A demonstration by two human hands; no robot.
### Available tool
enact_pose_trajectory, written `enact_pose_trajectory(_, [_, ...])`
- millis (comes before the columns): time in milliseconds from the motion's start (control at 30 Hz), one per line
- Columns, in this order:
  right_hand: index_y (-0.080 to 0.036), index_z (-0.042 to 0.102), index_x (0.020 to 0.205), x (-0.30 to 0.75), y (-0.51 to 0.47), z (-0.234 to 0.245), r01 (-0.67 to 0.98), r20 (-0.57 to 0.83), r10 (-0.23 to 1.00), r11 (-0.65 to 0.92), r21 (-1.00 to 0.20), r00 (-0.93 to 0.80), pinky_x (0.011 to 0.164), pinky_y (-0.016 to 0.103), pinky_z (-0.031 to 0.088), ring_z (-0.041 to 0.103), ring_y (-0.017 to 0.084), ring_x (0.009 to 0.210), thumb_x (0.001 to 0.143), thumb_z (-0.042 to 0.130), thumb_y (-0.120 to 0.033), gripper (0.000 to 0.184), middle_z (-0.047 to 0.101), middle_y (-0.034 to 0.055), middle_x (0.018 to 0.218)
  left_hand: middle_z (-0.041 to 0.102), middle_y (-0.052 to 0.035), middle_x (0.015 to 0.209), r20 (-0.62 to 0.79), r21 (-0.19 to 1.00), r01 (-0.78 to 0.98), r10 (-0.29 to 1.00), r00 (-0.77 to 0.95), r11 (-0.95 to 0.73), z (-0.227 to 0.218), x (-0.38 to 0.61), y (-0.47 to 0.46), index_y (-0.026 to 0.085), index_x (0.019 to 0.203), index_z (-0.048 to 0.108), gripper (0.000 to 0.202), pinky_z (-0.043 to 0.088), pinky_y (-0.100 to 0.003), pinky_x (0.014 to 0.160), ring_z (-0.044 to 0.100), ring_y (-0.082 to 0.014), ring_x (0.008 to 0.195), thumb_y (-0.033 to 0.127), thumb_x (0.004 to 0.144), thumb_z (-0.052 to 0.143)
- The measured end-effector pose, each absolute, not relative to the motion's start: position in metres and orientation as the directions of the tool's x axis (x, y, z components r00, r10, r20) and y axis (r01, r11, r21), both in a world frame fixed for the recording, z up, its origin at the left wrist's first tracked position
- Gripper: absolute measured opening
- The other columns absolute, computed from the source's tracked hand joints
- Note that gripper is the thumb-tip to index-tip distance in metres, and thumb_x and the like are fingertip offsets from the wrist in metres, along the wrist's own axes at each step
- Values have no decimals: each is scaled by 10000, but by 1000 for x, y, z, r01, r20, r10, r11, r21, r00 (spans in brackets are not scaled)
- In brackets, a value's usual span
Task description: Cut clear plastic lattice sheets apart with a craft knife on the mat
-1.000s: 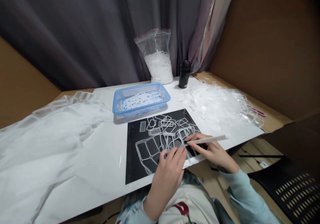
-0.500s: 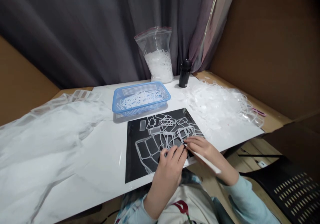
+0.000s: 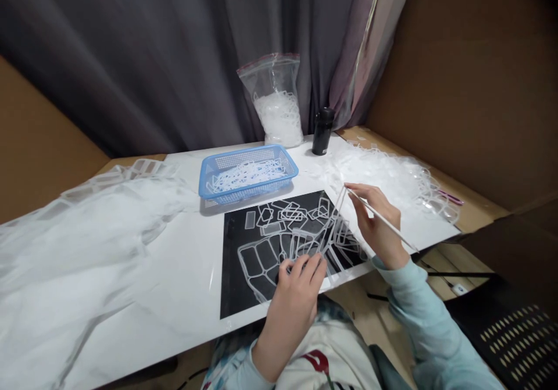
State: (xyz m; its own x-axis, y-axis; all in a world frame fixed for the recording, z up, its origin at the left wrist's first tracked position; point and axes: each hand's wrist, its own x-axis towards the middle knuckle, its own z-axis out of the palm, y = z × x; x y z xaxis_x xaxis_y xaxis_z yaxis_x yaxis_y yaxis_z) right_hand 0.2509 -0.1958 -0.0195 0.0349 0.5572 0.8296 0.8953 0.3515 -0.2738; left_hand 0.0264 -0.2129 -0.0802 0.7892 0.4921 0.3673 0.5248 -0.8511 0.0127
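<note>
On the black mat (image 3: 235, 285) lies a translucent plastic frame sheet (image 3: 257, 262) with rounded rectangular openings. My left hand (image 3: 296, 291) rests on its near edge with fingers curled over it; what lies under the fingers is partly hidden. Raised above the mat's right edge, my right hand (image 3: 377, 221) is closed around a thin white stick-like tool (image 3: 386, 222), which slants back toward the wrist. From those fingertips a thin plastic strip (image 3: 335, 211) runs down to the pieces on the mat. Several loose rectangular frames (image 3: 292, 213) lie overlapping at the mat's far side.
Beyond the mat stands a blue basket (image 3: 204, 172) holding thin white frames. A zip bag (image 3: 279, 117) of similar pieces and a black bottle (image 3: 322, 131) are behind. Heaps of plastic sheets (image 3: 87, 250) cover the left; another pile (image 3: 383, 172) is at right, by a purple tool (image 3: 451, 197).
My right hand has lifted up and to the right from beside my left hand, carrying the white tool and drawing a thin plastic strip up. My left hand stays nearly in place.
</note>
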Motion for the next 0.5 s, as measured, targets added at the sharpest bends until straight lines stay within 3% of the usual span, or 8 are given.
enact_pose_trajectory(300, [-200,641,1060,251,-201,-31,902,893,369,240,-358,257,909,393,561,696,231,1051,994,566,-147,113,736,90,1096,595,2,1389,356,4,535,501,789,-845,-80,27,-213,184,1357,535,580,385,-435,928,486,-223,1190,117,792,647])
enact_pose_trajectory(500, [-194,646,1015,262,-195,-31,842,882,223,272,-465,415,895,431,582,714,248,1044,985,597,-198,58,740,86,1085,588,0,1392,351,3,535,502,791,-845,-81,26,-213,186,1366,531,597,394,-430,932,490,-220,1177,115,785,651])
